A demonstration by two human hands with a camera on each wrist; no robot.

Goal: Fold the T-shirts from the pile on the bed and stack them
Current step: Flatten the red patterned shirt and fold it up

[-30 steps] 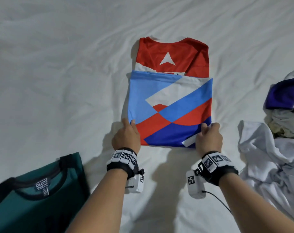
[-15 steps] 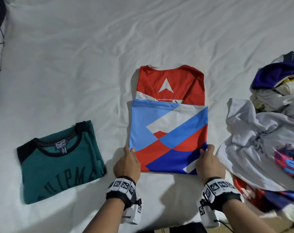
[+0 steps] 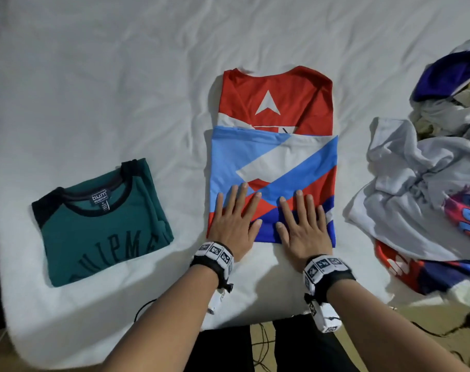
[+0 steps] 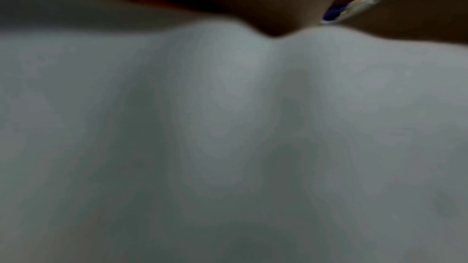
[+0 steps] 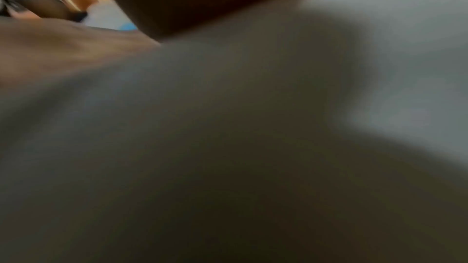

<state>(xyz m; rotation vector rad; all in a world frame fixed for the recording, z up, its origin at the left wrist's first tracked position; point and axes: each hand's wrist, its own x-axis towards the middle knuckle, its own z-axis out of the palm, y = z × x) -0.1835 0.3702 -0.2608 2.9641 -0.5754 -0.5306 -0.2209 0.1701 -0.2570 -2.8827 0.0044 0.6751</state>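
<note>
White bed (image 3: 121,76), L hand (image 3: 235,224) & R hand (image 3: 303,228) flat, fingers straight, on jersey (image 3: 274,157) near edge, wrist views blurry.

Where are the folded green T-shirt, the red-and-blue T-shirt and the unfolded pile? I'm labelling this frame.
green T-shirt (image 3: 102,229): head view, on its chest.
red-and-blue T-shirt (image 3: 275,154): head view, on the folded-up lower half.
pile (image 3: 416,189): head view, on the white shirt on top.

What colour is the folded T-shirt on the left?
Dark green T-shirt with black collar and shoulders; head view shows it best.

Red-white-blue geometric shirt (image 3: 274,157); teal shirt (image 3: 99,226)
</note>
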